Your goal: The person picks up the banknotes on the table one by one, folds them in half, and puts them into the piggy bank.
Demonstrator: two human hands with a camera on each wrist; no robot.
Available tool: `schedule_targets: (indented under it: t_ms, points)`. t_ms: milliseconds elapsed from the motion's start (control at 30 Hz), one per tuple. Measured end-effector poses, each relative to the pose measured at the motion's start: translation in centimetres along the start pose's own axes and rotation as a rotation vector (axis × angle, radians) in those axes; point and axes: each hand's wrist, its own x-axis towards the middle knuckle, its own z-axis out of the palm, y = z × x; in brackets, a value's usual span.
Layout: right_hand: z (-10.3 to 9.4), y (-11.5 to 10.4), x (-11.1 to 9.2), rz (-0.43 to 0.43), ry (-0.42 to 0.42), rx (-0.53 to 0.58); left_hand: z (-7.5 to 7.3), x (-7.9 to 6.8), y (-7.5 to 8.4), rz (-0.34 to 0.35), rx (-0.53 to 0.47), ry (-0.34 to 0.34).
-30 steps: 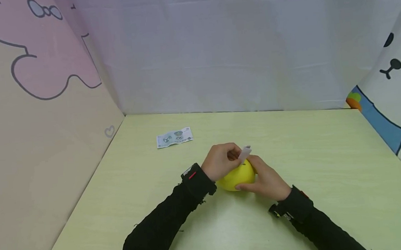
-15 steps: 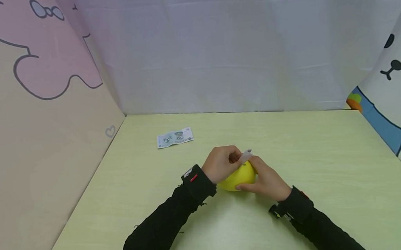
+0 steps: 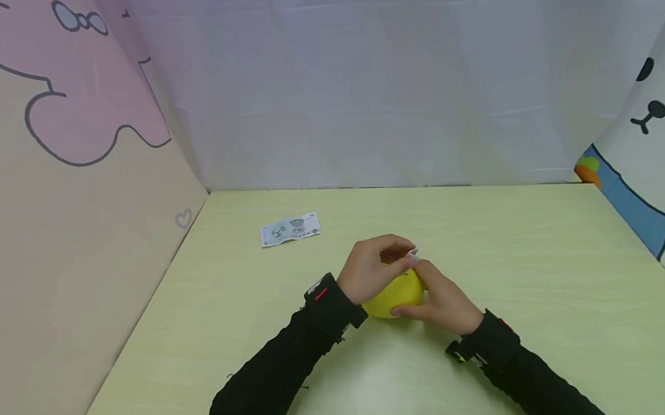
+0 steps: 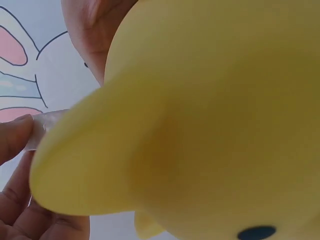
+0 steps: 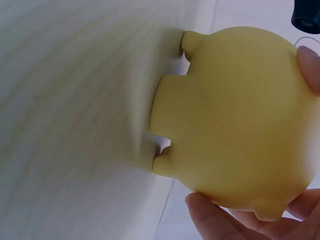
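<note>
A yellow piggy bank (image 3: 396, 297) stands on the table between both hands; its feet and snout-like bump touch the tabletop in the right wrist view. My right hand (image 3: 448, 299) grips it from the right, thumb in front and fingers behind. Above its top, my left hand (image 3: 377, 270) pinches a whitish folded banknote (image 4: 44, 127) between thumb and fingers. Only a small bit of that banknote shows in the head view, and its lower end is hidden. In the left wrist view the yellow body and one ear (image 4: 95, 165) fill most of the picture.
Another banknote (image 3: 290, 229) lies flat toward the back left of the pale yellow table (image 3: 162, 351). A white curtain (image 3: 358, 88) hangs behind the table, with cartoon-printed panels (image 3: 84, 103) at the sides. Black straps (image 3: 489, 338) circle both wrists.
The folded banknote stood up higher a second ago; now much less of it shows above the left fingers. The left hand has shifted slightly right. The right hand has stayed in place.
</note>
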Motion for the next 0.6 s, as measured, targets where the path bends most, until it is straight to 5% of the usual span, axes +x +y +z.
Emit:
schedule_targets:
  t_ms: [300, 600]
  points:
    - [0.06, -0.02, 0.01, 0.004, -0.003, -0.013, 0.01, -0.1, -0.33, 0.007, -0.038, 0.07]
    - [0.03, 0.02, -0.1, 0.02, -0.005, -0.027, -0.1, -0.42, -0.82, -0.028, -0.002, 0.057]
